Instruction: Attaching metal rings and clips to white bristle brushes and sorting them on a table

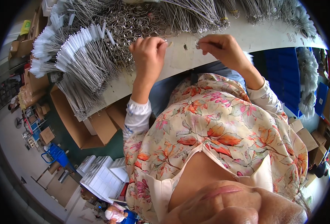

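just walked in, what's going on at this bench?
A person works at a white table piled with wire brushes. The left hand pinches a small piece at its fingertips, and the right hand pinches a small metal ring. Bundles of white-bristled brushes and a heap of loose metal rings lie beside the left hand.

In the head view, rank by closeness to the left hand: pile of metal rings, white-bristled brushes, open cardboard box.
From the left hand:
1. Pile of metal rings, just beyond it on the table.
2. White-bristled brushes, further left.
3. Open cardboard box, below the table edge, farthest.
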`<action>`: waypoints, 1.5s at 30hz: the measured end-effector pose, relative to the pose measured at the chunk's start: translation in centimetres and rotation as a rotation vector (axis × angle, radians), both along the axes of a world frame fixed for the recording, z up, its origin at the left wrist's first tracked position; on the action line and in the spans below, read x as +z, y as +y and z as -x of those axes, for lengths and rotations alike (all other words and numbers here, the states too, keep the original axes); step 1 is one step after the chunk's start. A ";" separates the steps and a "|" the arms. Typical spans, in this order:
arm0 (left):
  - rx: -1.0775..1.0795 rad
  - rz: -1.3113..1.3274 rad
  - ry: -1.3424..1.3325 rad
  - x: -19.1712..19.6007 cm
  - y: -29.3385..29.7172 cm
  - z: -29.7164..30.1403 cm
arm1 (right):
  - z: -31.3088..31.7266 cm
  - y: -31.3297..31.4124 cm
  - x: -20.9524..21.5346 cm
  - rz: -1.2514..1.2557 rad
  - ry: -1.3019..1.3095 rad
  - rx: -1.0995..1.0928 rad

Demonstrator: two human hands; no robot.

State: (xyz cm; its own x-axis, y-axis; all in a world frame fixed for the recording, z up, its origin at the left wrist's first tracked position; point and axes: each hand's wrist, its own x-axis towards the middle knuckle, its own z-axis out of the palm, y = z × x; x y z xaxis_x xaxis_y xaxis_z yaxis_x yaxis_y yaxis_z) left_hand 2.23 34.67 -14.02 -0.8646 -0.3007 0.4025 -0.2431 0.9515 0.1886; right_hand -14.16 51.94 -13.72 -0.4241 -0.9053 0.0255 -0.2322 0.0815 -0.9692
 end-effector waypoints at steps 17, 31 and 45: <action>-0.114 -1.699 0.828 4.0 3.0 -2.6 | -6.0 -4.9 5.3 0.446 0.075 0.225; -0.249 -1.573 0.565 7.0 1.7 -3.6 | -4.8 -4.6 5.3 0.727 0.754 0.138; -0.094 -0.469 0.659 7.5 2.5 -3.0 | -4.7 -5.1 7.8 0.207 -0.581 0.251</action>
State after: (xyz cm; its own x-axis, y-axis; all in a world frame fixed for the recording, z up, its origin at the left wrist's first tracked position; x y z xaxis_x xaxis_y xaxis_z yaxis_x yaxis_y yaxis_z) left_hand 5.23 37.17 -6.56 -0.5243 -0.5020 0.6878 0.1342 0.7489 0.6489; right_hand -9.42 46.81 -5.90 -0.1981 -0.9793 0.0405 0.3448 -0.1083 -0.9324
